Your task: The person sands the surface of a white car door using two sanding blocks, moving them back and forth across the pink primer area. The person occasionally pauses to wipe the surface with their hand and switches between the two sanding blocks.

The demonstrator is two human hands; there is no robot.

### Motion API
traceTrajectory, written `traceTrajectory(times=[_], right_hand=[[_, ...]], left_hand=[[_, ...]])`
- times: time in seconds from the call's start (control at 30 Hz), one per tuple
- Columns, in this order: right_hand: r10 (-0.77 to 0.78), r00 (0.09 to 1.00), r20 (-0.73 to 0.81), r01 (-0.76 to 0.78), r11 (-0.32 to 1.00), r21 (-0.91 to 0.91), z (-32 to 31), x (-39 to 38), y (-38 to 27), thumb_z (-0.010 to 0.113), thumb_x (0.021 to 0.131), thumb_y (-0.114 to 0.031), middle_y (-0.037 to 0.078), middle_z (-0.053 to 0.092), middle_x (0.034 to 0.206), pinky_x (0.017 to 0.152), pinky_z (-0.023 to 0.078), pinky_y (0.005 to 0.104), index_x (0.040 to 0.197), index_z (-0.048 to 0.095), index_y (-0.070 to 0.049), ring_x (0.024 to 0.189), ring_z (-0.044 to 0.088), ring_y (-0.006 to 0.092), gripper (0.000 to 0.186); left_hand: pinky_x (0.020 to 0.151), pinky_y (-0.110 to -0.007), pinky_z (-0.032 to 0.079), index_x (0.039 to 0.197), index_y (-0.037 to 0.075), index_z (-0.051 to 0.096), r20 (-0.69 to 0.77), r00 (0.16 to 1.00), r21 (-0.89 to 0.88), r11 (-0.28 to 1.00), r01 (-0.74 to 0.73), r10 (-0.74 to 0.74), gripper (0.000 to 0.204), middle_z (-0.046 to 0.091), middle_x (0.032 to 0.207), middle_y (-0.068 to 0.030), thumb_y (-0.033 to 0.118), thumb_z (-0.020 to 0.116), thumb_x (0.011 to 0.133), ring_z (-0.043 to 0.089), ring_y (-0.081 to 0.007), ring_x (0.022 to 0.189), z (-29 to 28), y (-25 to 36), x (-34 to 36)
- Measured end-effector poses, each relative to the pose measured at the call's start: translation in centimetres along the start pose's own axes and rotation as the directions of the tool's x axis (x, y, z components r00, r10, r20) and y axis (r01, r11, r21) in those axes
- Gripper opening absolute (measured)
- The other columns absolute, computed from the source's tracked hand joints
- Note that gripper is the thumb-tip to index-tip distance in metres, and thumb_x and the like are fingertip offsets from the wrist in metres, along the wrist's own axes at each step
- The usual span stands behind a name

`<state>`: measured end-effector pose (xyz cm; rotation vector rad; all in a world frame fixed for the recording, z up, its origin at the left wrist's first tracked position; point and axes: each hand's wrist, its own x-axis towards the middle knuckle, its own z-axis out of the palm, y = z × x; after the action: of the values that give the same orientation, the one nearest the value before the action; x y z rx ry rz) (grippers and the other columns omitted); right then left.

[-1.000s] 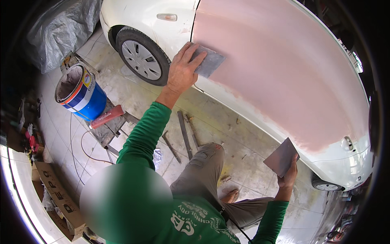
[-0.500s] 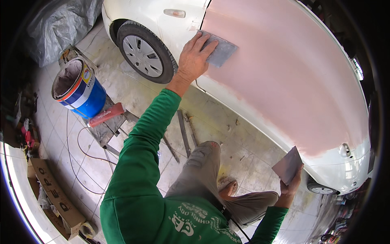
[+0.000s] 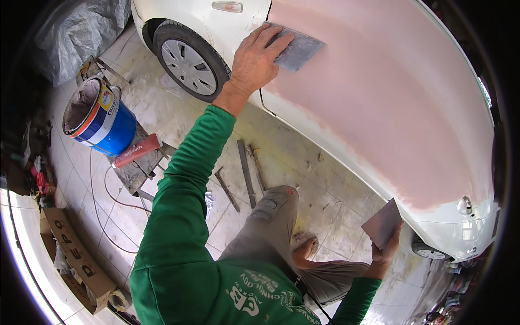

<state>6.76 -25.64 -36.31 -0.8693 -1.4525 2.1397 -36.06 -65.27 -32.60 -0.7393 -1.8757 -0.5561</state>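
My left hand [image 3: 257, 59] presses a grey rectangular sheet [image 3: 299, 54] flat against the pink-coated door panel [image 3: 368, 97] of a white car, near the door's front edge. The fingers lie over the sheet's upper left part. Low at the right, my right hand [image 3: 387, 246] grips a dark reddish-grey square sheet [image 3: 379, 222] beside the car's lower body, below the door handle [image 3: 464, 206]. Whether that sheet touches the car I cannot tell.
A front wheel [image 3: 187, 65] sits left of the door. A blue bucket [image 3: 114, 130] and red tool [image 3: 135, 151] rest on a low stand. Metal strips [image 3: 246, 170] and hoses lie on the tiled floor. Plastic sheeting [image 3: 81, 32] is upper left, a cardboard box [image 3: 73, 257] lower left.
My left hand has moved upward and somewhat right along the panel with the grey sheet. My right hand has shifted slightly right and down, still holding its sheet.
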Motion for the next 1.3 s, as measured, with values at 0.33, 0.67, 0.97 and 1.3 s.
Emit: traceTrajectory(times=[0.33, 0.67, 0.97, 1.3], right_hand=[[0.038, 0.991, -0.125, -0.042, 0.999, -0.028, -1.9, -0.3, 0.6, 0.048, 0.105, -0.053, 0.003, 0.065, 0.114, 0.070, 0.053, 0.0288, 0.138, 0.053, -0.010, 0.096, 0.064, 0.0152, 0.055], [0.035, 0.989, -0.140, -0.035, 0.999, 0.003, -1.5, 0.2, 0.6, 0.050, 0.104, -0.052, 0.004, 0.066, 0.112, 0.069, 0.056, 0.0281, 0.136, 0.054, -0.009, 0.093, 0.067, 0.0151, 0.054], [0.071, 0.996, 0.060, -0.074, 0.996, 0.056, -0.3, 0.4, 1.1, 0.045, 0.106, -0.051, 0.008, 0.062, 0.128, 0.091, 0.055, 0.0362, 0.142, 0.050, -0.007, 0.110, 0.063, 0.0217, 0.057], [0.051, 0.998, 0.049, -0.056, 0.993, 0.108, -1.2, 0.2, 2.7, 0.046, 0.106, -0.051, 0.007, 0.063, 0.125, 0.087, 0.056, 0.0359, 0.142, 0.051, -0.008, 0.109, 0.064, 0.0209, 0.057]], left_hand=[[0.105, -0.044, 0.049, 0.133, 0.021, 0.063, 0.055, 0.998, 0.085, 0.996, -0.039, 0.034, 0.075, 0.053, 0.141, -0.0076, -0.003, 0.069, 0.063, 0.052, -0.0370, 0.132, 3.3, -0.8, -5.3], [0.104, -0.047, 0.050, 0.131, 0.020, 0.063, 0.056, 0.990, 0.046, 0.991, 0.124, -0.127, 0.059, 0.054, 0.140, -0.0128, 0.003, 0.068, 0.075, 0.049, -0.0442, 0.133, 11.0, 2.0, -18.6], [0.105, -0.051, 0.046, 0.134, 0.019, 0.063, 0.310, 0.935, -0.137, 0.965, 0.222, -0.171, 0.064, 0.056, 0.139, -0.0115, 0.001, 0.066, 0.073, 0.052, -0.0404, 0.131, 5.9, 4.3, -17.6], [0.099, -0.048, 0.049, 0.126, 0.019, 0.070, -0.097, 0.993, 0.091, 0.994, -0.056, 0.065, 0.060, 0.061, 0.133, -0.0113, -0.003, 0.064, 0.071, 0.056, -0.0393, 0.125, 1.1, 1.1, -0.4]])
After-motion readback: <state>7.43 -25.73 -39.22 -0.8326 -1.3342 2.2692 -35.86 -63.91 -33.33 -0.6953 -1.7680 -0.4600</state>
